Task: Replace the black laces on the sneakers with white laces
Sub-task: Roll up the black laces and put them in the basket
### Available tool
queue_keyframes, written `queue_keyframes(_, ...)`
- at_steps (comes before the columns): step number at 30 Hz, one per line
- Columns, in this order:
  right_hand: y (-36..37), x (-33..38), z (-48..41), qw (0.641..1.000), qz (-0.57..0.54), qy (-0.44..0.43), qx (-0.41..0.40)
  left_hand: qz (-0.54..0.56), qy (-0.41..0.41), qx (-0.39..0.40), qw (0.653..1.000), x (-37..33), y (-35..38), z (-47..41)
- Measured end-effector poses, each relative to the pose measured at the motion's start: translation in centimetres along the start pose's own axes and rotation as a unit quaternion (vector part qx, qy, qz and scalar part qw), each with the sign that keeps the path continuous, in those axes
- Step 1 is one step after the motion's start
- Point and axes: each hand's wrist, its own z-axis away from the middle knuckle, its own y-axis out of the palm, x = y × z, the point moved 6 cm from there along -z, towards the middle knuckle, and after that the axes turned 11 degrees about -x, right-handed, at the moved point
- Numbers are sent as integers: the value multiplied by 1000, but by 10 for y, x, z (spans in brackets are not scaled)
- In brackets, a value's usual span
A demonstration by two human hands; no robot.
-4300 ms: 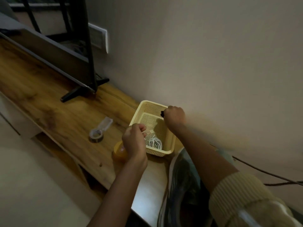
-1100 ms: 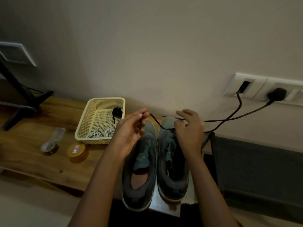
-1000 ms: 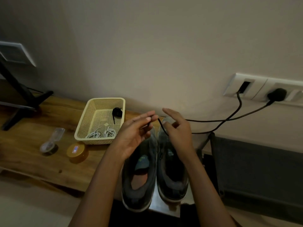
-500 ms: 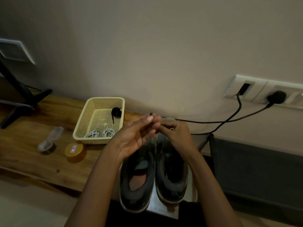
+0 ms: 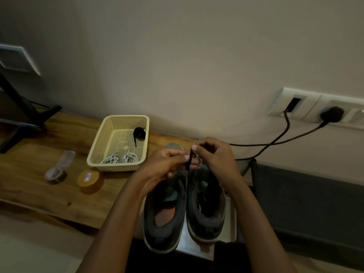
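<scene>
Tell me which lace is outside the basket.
The black lace pinched by the left hand and right hand above the sneakers; the coiled black lace and white laces lie inside the basket.

A single head-worn camera is looking forward and down from the person's head, facing the wall (image 5: 197, 56). It is sitting close to the sneakers (image 5: 164, 231) at near centre, taking in the tabletop (image 5: 39, 194) stretching left and the wall sockets (image 5: 309, 108) far right.

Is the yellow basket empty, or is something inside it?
Not empty: a coiled black lace and two white lace bundles lie inside the basket.
</scene>
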Motion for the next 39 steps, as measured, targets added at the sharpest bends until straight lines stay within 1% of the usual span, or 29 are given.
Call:
queue_keyframes(2, -2, -2, -1, 1000, 8, -3, -6, 59, -47, 49, 996, 0, 3, 5)
queue_keyframes(4, -1, -4, 0, 1000, 7, 13, 3, 101, -63, 79, 990, -3, 6, 9)
queue_keyframes(5, -1, -5, 0, 1000, 14, 21, 10, 130, -62, 81, 986, -5, 6, 9)
queue_keyframes(7, 1, -7, 2, 998, 49, 25, 32, 221, -47, 50, 973, -9, 3, 4)
queue_keyframes(8, 3, -8, 3, 997, 62, 27, 48, 264, -30, 19, 964, -10, -1, 0)
queue_keyframes(9, 5, -8, 5, 995, 64, 34, 66, 280, -6, -20, 960, -10, -7, -5)
queue_keyframes(11, 10, -8, 9, 991, 49, 55, 114, 239, 48, -95, 965, -8, -14, -9)
queue_keyframes(14, 16, -7, 15, 982, 61, 55, 169, 103, 117, -168, 973, -5, -16, -7)
queue_keyframes(16, 14, -4, 16, 983, 49, 49, 168, 12, 164, -205, 965, -7, -18, -6)
queue_keyframes(18, 9, 1, 12, 990, 25, 29, 134, -55, 194, -209, 957, -11, -18, -8)
queue_keyframes(20, 5, 5, 9, 995, 7, 10, 96, -105, 183, -179, 961, -11, -15, -8)
queue_keyframes(21, 4, 5, 7, 996, -8, 12, 84, -115, 167, -143, 969, -9, -10, -7)
queue_keyframes(24, 0, 1, 6, 995, -55, 53, 57, -112, 88, -1, 990, 0, 9, -3)
queue_keyframes(26, -6, -3, 3, 995, -60, 70, 31, -56, 44, 62, 996, 4, 13, -2)
queue_keyframes(29, -2, -14, 1, 986, -107, 123, 33, 62, 5, 97, 993, 0, 16, 3)
queue_keyframes(30, 0, -17, 1, 985, -103, 135, 33, 108, 1, 97, 989, -3, 18, 4)
queue_keyframes(32, 4, -22, 1, 988, -50, 143, 34, 215, -2, 61, 975, -9, 15, 3)
queue_keyframes(34, 7, -22, 4, 988, -15, 139, 69, 269, 17, -13, 963, -9, 5, -4)
queue_keyframes(37, 14, -14, 13, 982, -11, 125, 142, 266, 54, -108, 956, -6, -7, -8)
queue_keyframes(39, 17, -9, 17, 980, -5, 110, 165, 215, 85, -164, 959, -5, -15, -7)
